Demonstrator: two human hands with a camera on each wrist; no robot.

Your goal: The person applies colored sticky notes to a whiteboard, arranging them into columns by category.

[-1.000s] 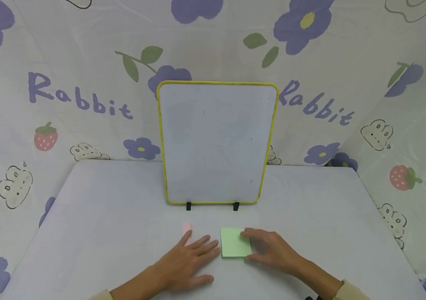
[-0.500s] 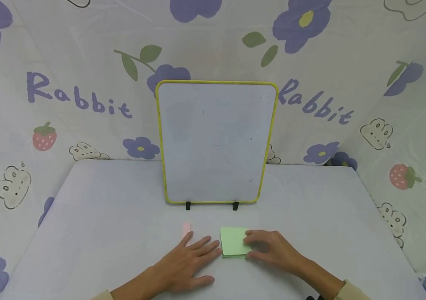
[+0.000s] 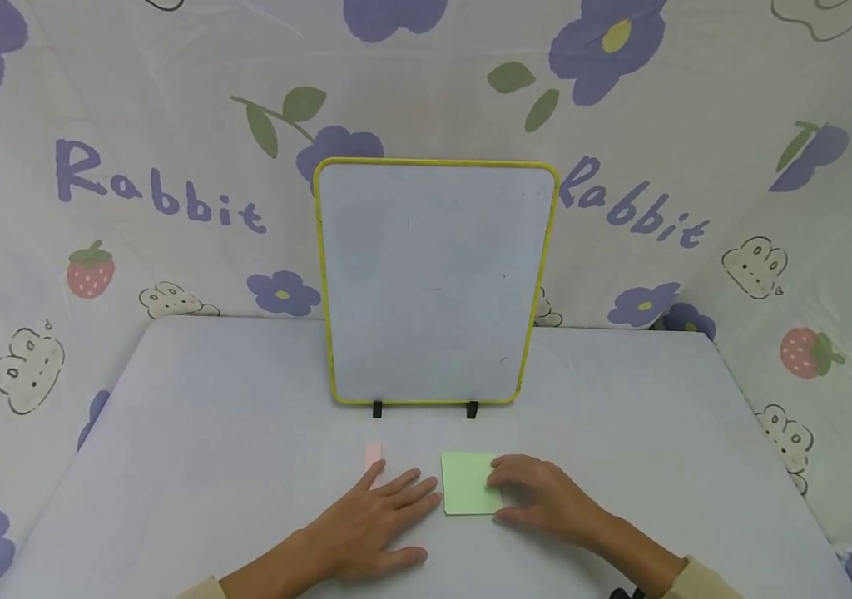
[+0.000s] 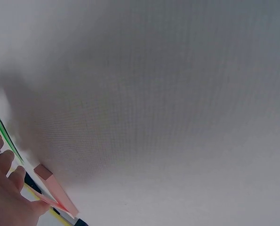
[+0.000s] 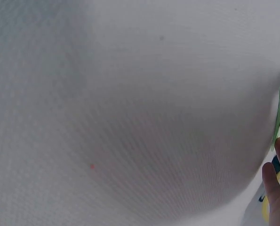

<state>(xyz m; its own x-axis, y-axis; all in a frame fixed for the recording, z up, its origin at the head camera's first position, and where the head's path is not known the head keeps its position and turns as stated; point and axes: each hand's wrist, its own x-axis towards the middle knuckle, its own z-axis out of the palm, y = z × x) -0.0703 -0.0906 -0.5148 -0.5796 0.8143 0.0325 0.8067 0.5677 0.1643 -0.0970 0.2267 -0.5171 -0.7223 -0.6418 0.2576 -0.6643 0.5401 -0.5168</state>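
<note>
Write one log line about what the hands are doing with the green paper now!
left hand: flat on table, near pink piece | right hand: fingers on green note pad | whiteboard: upright behind

Upright whiteboard (image 3: 433,283) beyond; bare table (image 3: 209,416) leftward

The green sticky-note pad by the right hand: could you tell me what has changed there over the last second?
Little has moved. The right hand slid slightly left over the square green sticky-note pad, fingers now curled on its right edge. The left hand stays flat on the white table; the small pink strip and yellow-framed whiteboard are unchanged.
</note>
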